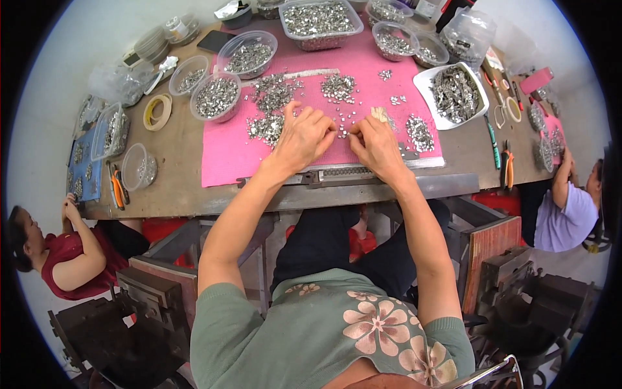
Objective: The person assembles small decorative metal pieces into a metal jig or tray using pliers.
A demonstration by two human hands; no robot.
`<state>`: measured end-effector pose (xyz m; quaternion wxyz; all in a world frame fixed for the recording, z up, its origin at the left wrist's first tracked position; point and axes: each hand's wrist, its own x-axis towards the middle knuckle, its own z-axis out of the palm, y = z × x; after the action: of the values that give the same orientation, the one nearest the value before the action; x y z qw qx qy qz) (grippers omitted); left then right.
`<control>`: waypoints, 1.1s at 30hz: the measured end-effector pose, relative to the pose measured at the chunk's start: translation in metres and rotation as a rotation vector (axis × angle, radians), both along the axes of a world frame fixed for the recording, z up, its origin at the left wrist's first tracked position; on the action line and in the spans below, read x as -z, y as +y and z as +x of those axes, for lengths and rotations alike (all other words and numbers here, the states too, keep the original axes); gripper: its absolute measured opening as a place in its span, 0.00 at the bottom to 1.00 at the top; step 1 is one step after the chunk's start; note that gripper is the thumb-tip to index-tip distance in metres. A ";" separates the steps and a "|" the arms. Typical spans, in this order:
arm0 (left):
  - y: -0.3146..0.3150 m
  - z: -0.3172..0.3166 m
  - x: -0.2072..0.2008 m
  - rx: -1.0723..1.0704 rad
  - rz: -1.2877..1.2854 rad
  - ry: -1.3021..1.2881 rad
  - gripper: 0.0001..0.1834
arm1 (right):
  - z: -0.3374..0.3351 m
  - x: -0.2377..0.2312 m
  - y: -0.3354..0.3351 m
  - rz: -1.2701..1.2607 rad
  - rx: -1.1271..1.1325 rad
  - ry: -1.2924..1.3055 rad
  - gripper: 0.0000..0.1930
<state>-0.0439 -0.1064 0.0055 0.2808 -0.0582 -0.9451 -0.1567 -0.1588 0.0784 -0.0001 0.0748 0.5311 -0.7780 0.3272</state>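
Note:
Over the pink mat [223, 155], my left hand [304, 135] is closed with thumb and fingertips together. To its right, my right hand [377, 144] is curled in a pinch too. Whatever either one holds is too small or hidden to name. Small silvery metal pieces [344, 120] lie scattered between and beyond the hands. Larger heaps of these pieces [275, 94] spread past my left hand, and another heap [420, 133] sits right of my right hand. A small beige bundle [380, 115] shows just beyond my right fingers. Below my hands, a segmented metal strip [346, 172] runs along the table's front edge.
Clear tubs of metal pieces [322, 26] stand along the back and left. A white tray of darker pieces [453, 94] is at right, near orange-handled pliers [506, 167] and a green pen [494, 146]. Tape [156, 113] lies left. Co-workers sit at both sides.

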 end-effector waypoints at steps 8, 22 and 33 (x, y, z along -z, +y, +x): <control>0.035 0.072 0.003 -0.036 0.209 -0.014 0.07 | 0.050 -0.012 0.023 -0.085 -0.184 -0.105 0.09; 0.038 0.076 0.012 -0.032 0.301 0.028 0.07 | 0.059 -0.008 0.023 -0.118 -0.151 -0.131 0.09; 0.060 0.063 0.012 -0.197 0.259 0.053 0.17 | 0.021 0.006 -0.005 -0.081 0.059 0.011 0.06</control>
<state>0.0192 -0.0463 -0.0064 0.3248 0.0673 -0.9103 -0.2476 -0.1373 0.0730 -0.0061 0.1102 0.5064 -0.7789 0.3530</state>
